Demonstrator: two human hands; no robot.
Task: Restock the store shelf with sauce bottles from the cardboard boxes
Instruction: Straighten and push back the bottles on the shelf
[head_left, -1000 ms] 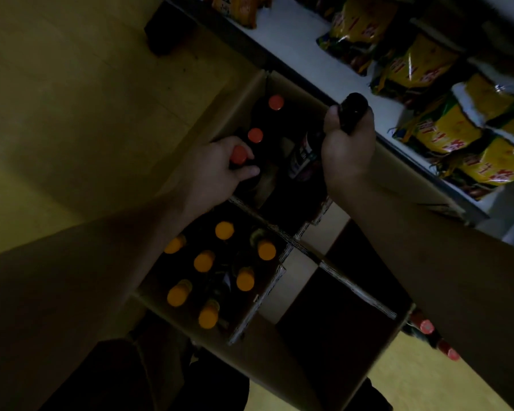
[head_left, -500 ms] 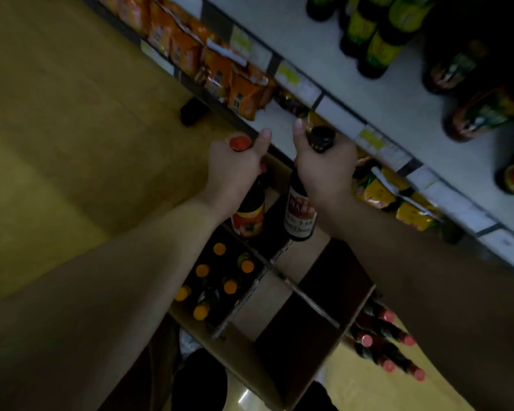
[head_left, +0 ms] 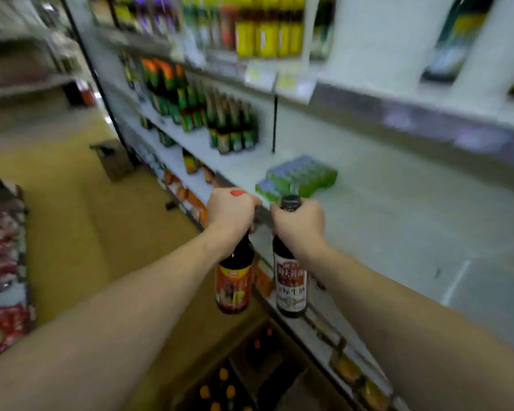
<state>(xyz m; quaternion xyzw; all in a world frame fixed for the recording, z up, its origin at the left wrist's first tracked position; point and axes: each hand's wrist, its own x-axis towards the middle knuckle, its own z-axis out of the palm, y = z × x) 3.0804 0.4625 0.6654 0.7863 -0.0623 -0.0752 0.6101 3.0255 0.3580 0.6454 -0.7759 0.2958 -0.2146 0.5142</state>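
Note:
My left hand [head_left: 231, 213] grips the neck of a dark sauce bottle with a red cap and a red-orange label [head_left: 234, 284]. Beside it, my right hand [head_left: 298, 222] grips the neck of a black-capped dark bottle with a brown and white label [head_left: 290, 287]. Both bottles hang upright in front of the edge of the white shelf [head_left: 398, 221]. Below, the cardboard box [head_left: 250, 363] stands open on the floor with several orange-capped bottles [head_left: 217, 390] inside.
On the shelf lies a green and purple multipack [head_left: 297, 178], with a row of green-labelled bottles [head_left: 220, 126] further back. Yellow-labelled bottles [head_left: 267, 28] fill the shelf above. Snack packets line the lower shelf edge. A yellow floor aisle runs to the left.
Both hands have lifted their bottles out of the box up to shelf height. The view has swung up from the box to the shelves.

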